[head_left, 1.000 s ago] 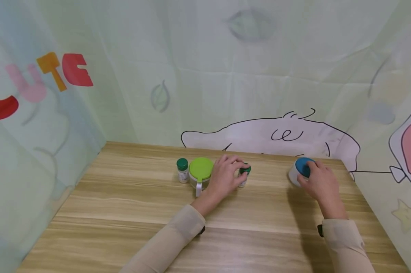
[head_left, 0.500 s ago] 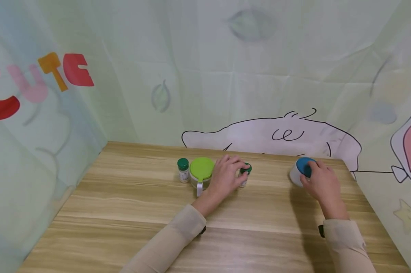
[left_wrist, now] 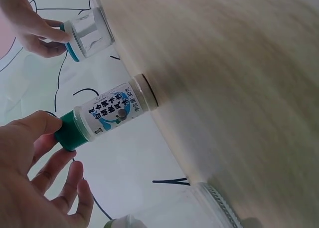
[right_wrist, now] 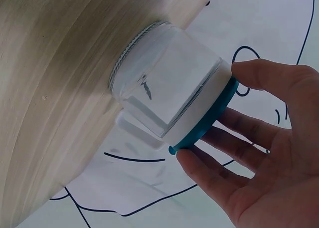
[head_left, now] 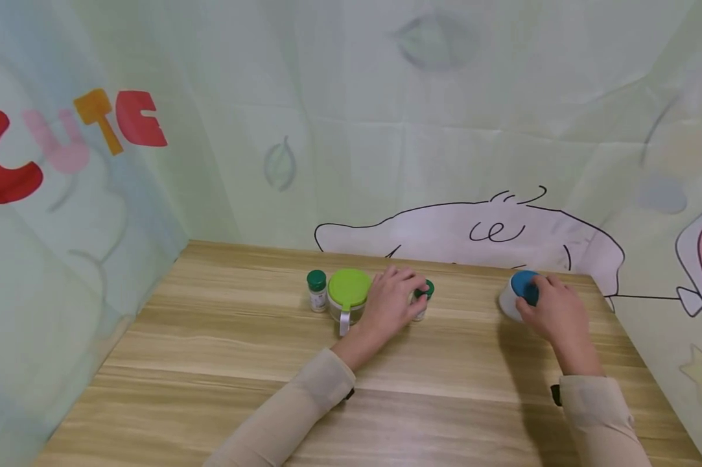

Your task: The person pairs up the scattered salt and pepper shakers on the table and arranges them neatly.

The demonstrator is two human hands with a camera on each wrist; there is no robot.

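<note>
My left hand [head_left: 390, 301] pinches the green cap of a small spice bottle [left_wrist: 112, 111] between thumb and index finger; its other fingers are loosely bent beside the cap. The bottle stands upright on the table and bears a white and blue printed label. Farther right, my right hand [head_left: 561, 318] grips the blue lid of a clear seasoning jar [right_wrist: 164, 83], thumb on one side and fingers on the other. That jar's base rests on the table, and its inside is see-through. In the head view, the left hand partly covers its bottle.
Just left of my left hand stands a clear jar with a lime-green lid [head_left: 351, 287] and a grey handle. A second green-capped spice bottle [head_left: 317, 292] is beside it. The wooden table [head_left: 240, 363] ends at a printed curtain [head_left: 351, 162] behind.
The head view has shifted slightly, so everything sits a little farther right. Both hands keep the same hold on the spice bottle and the seasoning jar.
</note>
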